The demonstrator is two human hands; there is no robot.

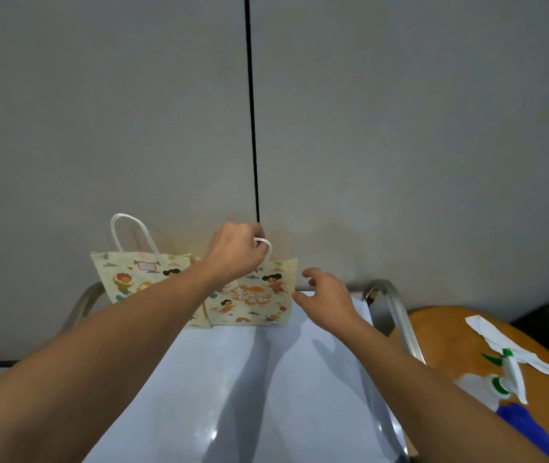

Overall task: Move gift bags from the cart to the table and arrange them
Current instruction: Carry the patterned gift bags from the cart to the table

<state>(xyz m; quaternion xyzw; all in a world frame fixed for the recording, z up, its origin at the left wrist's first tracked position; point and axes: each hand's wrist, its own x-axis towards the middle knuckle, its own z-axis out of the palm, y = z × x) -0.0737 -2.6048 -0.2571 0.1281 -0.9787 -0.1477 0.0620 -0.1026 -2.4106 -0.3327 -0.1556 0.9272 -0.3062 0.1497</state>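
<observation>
Left fingers [256, 240] curled round white handle [264, 244] of right bag [253, 302], frame centre. Right hand [325, 300] just beside bag, fingers loosely spread, holding nothing. Left bag [133, 279] stands alongside on cart [249, 379]. Judged light, thin paper, creasable; lift by handle, steady side panel.

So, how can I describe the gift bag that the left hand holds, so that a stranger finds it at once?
Look at the cart with the pale blue top, at its far end against the grey wall. Two cream gift bags with cartoon children stand there side by side. It is the right gift bag, whose white handle the left hand grips; the left gift bag has its handle free and upright.
</observation>
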